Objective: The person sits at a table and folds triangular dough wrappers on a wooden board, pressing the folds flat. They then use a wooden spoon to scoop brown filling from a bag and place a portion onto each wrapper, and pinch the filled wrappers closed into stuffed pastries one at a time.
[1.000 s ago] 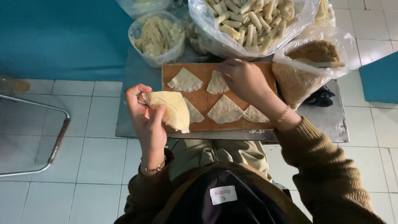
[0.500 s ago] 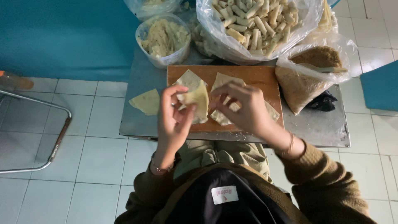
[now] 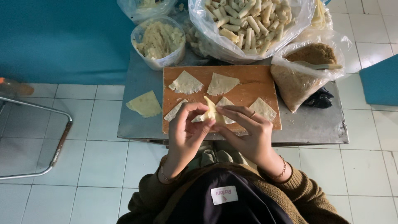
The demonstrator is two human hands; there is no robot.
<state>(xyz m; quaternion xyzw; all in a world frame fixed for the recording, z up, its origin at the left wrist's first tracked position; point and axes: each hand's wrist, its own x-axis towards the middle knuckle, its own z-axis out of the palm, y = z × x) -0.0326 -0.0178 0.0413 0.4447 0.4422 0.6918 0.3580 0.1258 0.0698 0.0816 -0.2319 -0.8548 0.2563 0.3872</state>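
you hold a folded wrapper (image 3: 209,113) between both hands, just above the near edge of the cutting board (image 3: 257,83).

your left hand (image 3: 186,132) and right hand (image 3: 246,130) both pinch it, fingertips closed on the dough. four flat wrappers lie on the board, another on the metal table (image 3: 311,124) to the left. beyond the board sit a tub of filling (image 3: 158,41), a bag of finished rolls (image 3: 248,23) and a bag of crumbs (image 3: 304,68).
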